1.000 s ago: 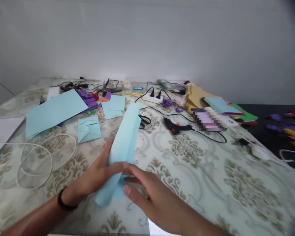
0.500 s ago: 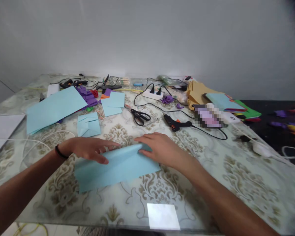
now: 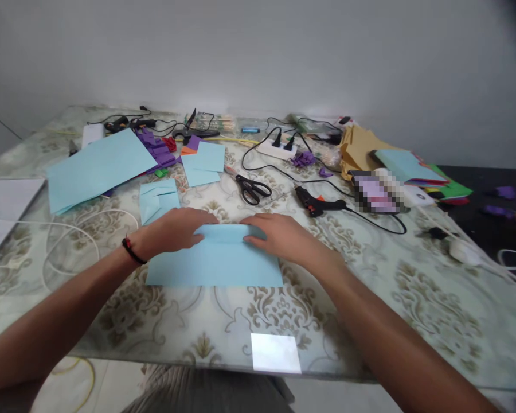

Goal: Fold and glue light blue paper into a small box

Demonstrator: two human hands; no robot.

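Paper: the folded light-blue sheet [image 3: 215,261] now lies flat on the table [image 3: 370,298], long edge running left to right, squared to the near table edge; half a second ago it sat skewed with its left end nearer, and a second ago it was raised on end between the hands. Left hand [image 3: 172,232] rests palm down on the far left corner of the sheet, fingers spread and nearly flat, gripping nothing. Right hand [image 3: 279,236] does likewise on the far right part, fingers extended, pressing rather than pinching. Both hands have drawn closer together along the far edge, which reads as a fold being flattened; judgement only, the crease itself is not clear. Beyond the hands: a small folded blue piece [image 3: 158,201] just past the left hand, scissors [image 3: 251,189] and a black glue gun [image 3: 318,202] further off. Far left, a large blue sheet [image 3: 97,169]; far middle, two blue squares [image 3: 204,162] and a white power strip [image 3: 277,148]. These appear unmoved; the view has merely tilted slightly down.
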